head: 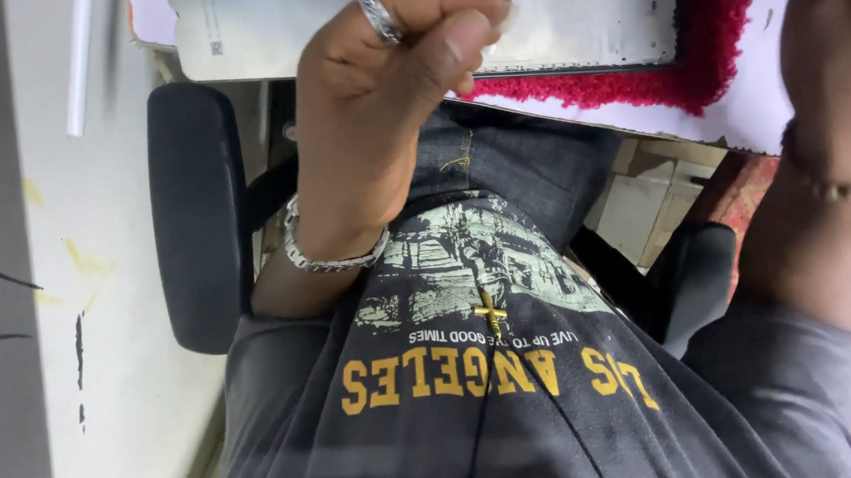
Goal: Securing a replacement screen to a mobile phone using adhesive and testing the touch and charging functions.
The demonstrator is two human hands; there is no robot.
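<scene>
Black padded chair armrest (199, 215) at left, beside a scuffed white wall (102, 321); second black armrest (698, 280) at right. Red fluffy fabric (701, 45) lies at top right. White tube (80, 63) leans at upper left.

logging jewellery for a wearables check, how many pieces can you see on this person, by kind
ring: 1, silver, on the left hand
bracelets: 2, silver chain bracelet on the left wrist, dark beaded bracelet on the right wrist
gold cross pendant: 1
total: 4

Left hand (390, 82) is curled into a loose fist, thumb pressed over the bent fingers, wrist bent back toward the body. Right hand (836, 41) is raised at frame edge, only partly seen; its fingers are cut off.
</scene>
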